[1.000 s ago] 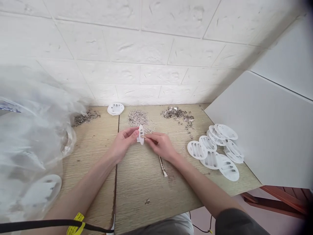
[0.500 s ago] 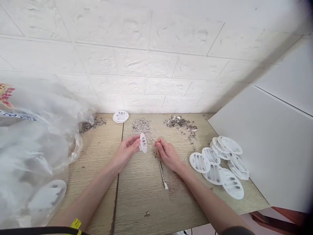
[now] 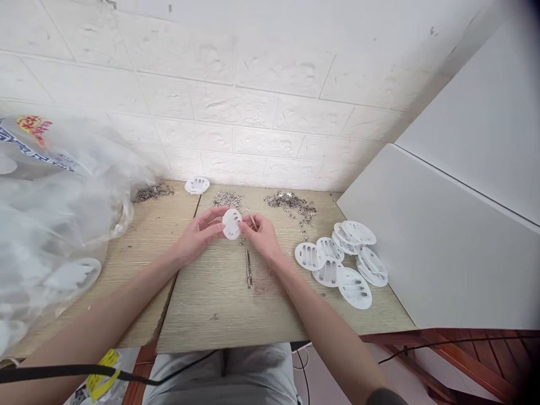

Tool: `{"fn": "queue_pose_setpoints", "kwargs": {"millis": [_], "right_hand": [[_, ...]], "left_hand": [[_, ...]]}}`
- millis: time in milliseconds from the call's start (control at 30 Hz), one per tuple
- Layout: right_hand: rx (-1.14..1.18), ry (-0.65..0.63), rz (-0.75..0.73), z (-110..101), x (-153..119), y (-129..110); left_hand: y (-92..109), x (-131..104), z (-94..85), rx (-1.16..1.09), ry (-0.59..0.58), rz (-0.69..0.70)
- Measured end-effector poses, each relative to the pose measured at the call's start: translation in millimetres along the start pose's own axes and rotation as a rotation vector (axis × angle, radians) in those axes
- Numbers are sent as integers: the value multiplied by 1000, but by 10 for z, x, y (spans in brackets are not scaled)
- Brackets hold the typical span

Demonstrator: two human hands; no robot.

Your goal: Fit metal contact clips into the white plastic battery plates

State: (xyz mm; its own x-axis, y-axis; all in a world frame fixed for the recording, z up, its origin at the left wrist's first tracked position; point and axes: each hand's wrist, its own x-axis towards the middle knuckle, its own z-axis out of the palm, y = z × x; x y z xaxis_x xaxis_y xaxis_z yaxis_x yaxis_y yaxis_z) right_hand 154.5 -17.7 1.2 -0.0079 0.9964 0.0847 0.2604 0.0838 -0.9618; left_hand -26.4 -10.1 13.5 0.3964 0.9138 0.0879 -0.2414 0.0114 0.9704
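Near the middle of the table, my left hand (image 3: pixel 200 235) pinches the left edge of a round white plastic battery plate (image 3: pixel 232 225), its flat face turned towards me with small metal pieces on it. My right hand (image 3: pixel 264 239) is closed at the plate's right edge, thumb against it. A thin light-brown stick (image 3: pixel 253 221) pokes up between the right fingers; its exact kind is unclear. Just below lies a slim metal tool, like tweezers (image 3: pixel 248 270). Behind the plate are piles of small metal contacts, one pale (image 3: pixel 228 199) and one darker (image 3: pixel 289 201).
Several white battery plates (image 3: pixel 354 289) lie overlapped on the right, beside a grey-white panel (image 3: pixel 455 236). Another plate (image 3: pixel 197 185) rests by the wall. A big clear plastic bag (image 3: pixel 63 208) covers the left side. A black cable (image 3: pixel 169 379) crosses below the table edge.
The plate has turned its face more towards me. My right hand has moved from beside the pale pile to the plate's edge. The camera view has shifted right and tilted down.
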Motion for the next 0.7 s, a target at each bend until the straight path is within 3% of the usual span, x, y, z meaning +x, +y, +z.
{"fn": "queue_pose_setpoints", "kwargs": {"millis": [233, 467, 600, 700], "right_hand": [[-358, 111, -290, -64, -12, -24], [-774, 157, -766, -94, -45, 41], [-858, 196, -910, -90, -47, 32], [-837, 200, -949, -67, -42, 23]], "left_hand": [[-40, 5, 39, 368, 99, 143], [-40, 26, -8, 926, 243, 579], [-36, 31, -12, 1025, 174, 825], [-33, 26, -17, 1006, 158, 866]]}}
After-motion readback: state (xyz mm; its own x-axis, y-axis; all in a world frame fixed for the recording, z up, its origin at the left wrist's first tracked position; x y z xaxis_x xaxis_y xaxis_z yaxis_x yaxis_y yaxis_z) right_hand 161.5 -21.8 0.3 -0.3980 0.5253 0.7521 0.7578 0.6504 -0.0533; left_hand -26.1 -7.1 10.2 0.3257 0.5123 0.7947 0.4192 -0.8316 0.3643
